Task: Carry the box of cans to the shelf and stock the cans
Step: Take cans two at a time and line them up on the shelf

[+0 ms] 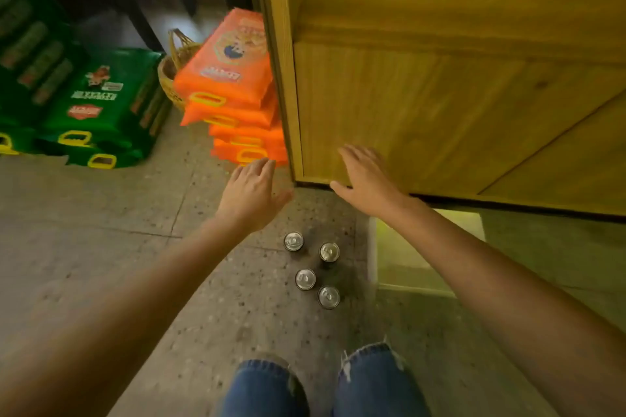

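Observation:
Several cans (305, 279) stand upright on the speckled floor between my forearms, their silver tops showing. A pale box (399, 267) lies on the floor to their right, partly hidden by my right arm. The wooden shelf unit (423, 105) fills the upper right. My left hand (252, 193) hovers above the floor beyond the cans, fingers apart and empty. My right hand (366, 179) is stretched out, fingers spread, at the lower front panel of the shelf unit; whether it touches the wood I cannot tell.
Orange bags (230, 78) are stacked against the shelf unit's left side. Green bags (98, 112) lie in piles at the left. A woven basket (172, 74) sits between the two piles. My knees in jeans (321, 386) are at the bottom edge.

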Action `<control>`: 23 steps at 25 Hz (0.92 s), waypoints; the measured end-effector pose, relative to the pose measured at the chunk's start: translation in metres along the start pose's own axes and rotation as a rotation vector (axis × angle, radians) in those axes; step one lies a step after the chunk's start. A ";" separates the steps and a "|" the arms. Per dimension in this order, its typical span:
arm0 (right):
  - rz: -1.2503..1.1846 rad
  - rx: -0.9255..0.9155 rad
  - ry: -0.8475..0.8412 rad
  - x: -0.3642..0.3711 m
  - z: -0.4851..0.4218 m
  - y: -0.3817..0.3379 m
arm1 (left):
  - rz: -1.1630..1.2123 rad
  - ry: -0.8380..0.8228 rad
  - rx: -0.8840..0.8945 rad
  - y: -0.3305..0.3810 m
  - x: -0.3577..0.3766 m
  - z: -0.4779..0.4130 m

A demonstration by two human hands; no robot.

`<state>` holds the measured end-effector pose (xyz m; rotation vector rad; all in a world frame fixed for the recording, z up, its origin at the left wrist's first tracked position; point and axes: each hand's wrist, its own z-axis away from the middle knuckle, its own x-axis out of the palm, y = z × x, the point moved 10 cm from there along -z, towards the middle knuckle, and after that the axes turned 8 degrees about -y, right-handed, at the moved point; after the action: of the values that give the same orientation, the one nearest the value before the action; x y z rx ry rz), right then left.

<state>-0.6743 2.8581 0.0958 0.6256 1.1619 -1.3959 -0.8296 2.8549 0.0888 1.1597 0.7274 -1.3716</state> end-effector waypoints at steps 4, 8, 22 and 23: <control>-0.001 -0.007 -0.026 0.138 -0.055 0.047 | 0.010 -0.099 -0.023 -0.030 0.149 -0.041; -0.077 -0.024 -0.116 0.245 -0.084 0.077 | 0.072 -0.196 -0.041 -0.050 0.261 -0.074; -0.274 -0.049 -0.019 0.307 -0.095 0.084 | 0.353 -0.088 -0.055 -0.057 0.293 -0.092; -0.288 -0.047 -0.004 0.287 -0.091 0.080 | 0.370 -0.071 -0.061 -0.055 0.274 -0.087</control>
<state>-0.6787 2.8310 -0.2147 0.4333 1.3163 -1.6050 -0.8278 2.8467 -0.2037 1.1264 0.4715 -1.0667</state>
